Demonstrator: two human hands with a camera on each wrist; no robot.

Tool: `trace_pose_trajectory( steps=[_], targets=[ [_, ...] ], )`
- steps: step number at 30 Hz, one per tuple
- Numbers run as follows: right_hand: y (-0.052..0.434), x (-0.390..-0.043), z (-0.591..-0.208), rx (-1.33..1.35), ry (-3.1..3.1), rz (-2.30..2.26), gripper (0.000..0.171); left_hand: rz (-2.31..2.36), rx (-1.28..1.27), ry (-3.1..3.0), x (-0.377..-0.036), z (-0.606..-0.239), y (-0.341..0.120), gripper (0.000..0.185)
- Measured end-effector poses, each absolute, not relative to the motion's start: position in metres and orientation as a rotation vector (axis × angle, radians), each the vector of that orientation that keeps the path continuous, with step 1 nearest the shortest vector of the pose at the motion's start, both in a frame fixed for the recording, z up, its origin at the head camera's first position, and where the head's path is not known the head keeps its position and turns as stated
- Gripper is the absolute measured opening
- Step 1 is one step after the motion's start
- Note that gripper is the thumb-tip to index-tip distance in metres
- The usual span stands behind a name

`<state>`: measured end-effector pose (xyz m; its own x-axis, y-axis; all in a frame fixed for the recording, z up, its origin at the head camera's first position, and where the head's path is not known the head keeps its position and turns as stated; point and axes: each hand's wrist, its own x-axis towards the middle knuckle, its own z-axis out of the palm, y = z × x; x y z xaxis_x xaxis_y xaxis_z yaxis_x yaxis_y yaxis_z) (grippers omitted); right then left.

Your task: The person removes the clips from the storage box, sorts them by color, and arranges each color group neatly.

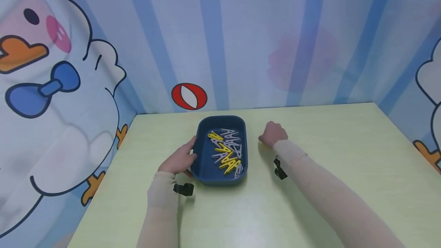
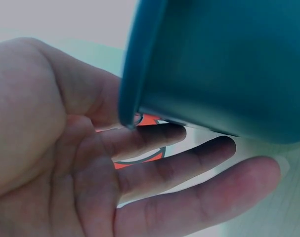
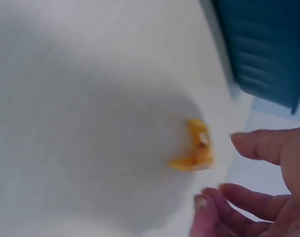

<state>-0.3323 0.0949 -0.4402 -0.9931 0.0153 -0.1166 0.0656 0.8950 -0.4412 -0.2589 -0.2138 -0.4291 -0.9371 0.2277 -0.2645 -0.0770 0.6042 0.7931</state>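
Blue tray (image 1: 201,171) sat on the pale green table (image 1: 344,156), near the back wall, w/ a pile of yellow & white clothespins (image 1: 228,151) inside, mostly along its right half. Left hand (image 1: 180,159) rested against the tray's left wall, thumb up near the rim; in the left wrist view the fingers (image 2: 189,168) lay straight & spread beside/under the tray's side (image 2: 214,64), not curled round it, so the hand was flat against the tray rather than gripping.

Right hand (image 1: 273,134) was on the table just right of the tray, apart from it. One yellow clothespin (image 3: 195,148) lay on the table by itself, just in front of the fingertips (image 3: 253,145); right wrist view showed thumb & fingers loosely bent w/ a gap between them, near the pin but not touching it, holding nothing. In the head view that pin showed only as a bit of yellow (image 1: 263,147) under the hand's edge
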Motion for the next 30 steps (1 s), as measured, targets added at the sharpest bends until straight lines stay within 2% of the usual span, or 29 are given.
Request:
trace_pose_trajectory(
  steps=[4,10,12,20,26,30],
  targets=[
    [0.079,-0.329,-0.422,0.038,3.018,-0.727,0.031,1.248,0.104,2.496,-0.258,-0.428,-0.214,0.066],
    [0.043,-0.311,-0.399,-0.158,3.064,-0.822,0.019,1.247,0.108,2.495,-0.259,-0.429,-0.214,0.066],
    [0.031,-0.305,-0.394,-0.268,3.04,-0.804,0.023,1.248,0.112,2.491,-0.259,-0.429,-0.214,0.066],
    [-0.002,-0.287,-0.392,-0.782,2.815,-0.501,0.022,1.244,0.105,2.487,-0.26,-0.429,-0.215,0.066],
    [-0.009,-0.278,-0.404,-0.82,2.787,-0.116,0.021,1.235,0.098,2.493,-0.26,-0.429,-0.215,0.066],
    [-0.012,-0.276,-0.409,-0.82,2.78,-0.054,0.02,1.226,0.091,2.497,-0.261,-0.429,-0.215,0.066]
  ],
)
